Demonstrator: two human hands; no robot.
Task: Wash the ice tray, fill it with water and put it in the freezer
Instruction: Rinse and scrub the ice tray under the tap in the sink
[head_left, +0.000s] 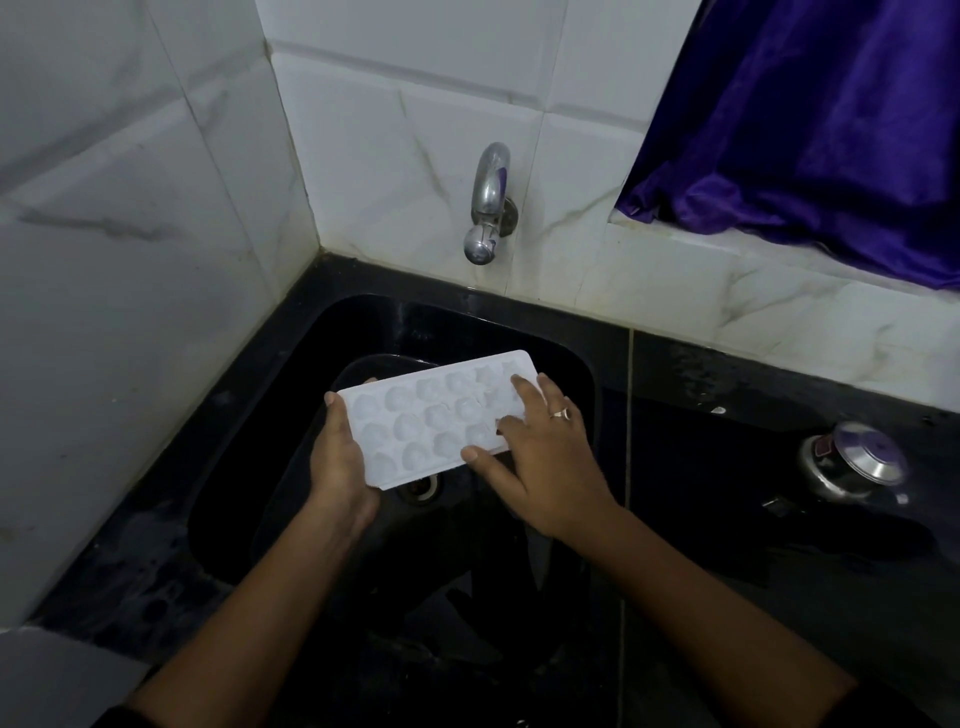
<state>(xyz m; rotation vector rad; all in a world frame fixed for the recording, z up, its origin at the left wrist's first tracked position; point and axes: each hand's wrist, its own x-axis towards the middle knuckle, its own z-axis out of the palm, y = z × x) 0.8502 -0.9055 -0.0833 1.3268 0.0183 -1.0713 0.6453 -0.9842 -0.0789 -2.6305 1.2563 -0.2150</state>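
Curled left grip (340, 460) round ice tray (423, 423) end; right grip (545, 452) outspread flat on top

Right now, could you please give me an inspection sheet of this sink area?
Surface: black counter around a black sink with a drain.
Job's things: white ice tray held over the sink; tap on the wall, no water seen running.
Clutter: steel lidded pot on the counter at right.
Hands: left hand grips the tray's left end; right hand rests with fingers spread on its right end.
Cables: nothing seen.
Surroundings: white marbled tiles; purple curtain at upper right.
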